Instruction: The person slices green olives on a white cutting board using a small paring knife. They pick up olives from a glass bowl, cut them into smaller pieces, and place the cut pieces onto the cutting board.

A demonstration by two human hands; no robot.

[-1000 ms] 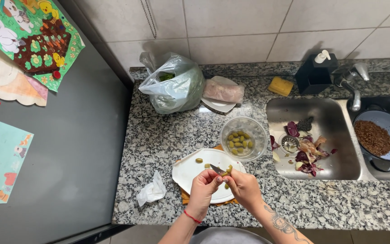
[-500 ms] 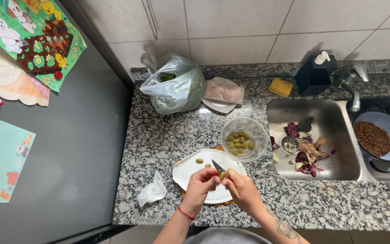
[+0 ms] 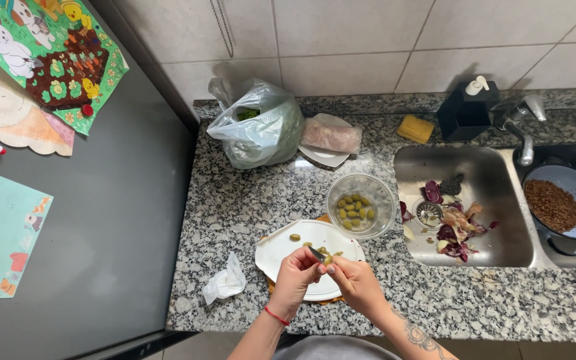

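Hands drawn closer, both pinching olive, knife blade angled up-left

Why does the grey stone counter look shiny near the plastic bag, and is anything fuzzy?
In the head view, light glints off the speckled grey granite counter beside the clear plastic bag, which throws a soft shadow on the tiled wall; the left hand and right hand over the white plate look slightly soft; the wall's tile lines bend a little near the edges.
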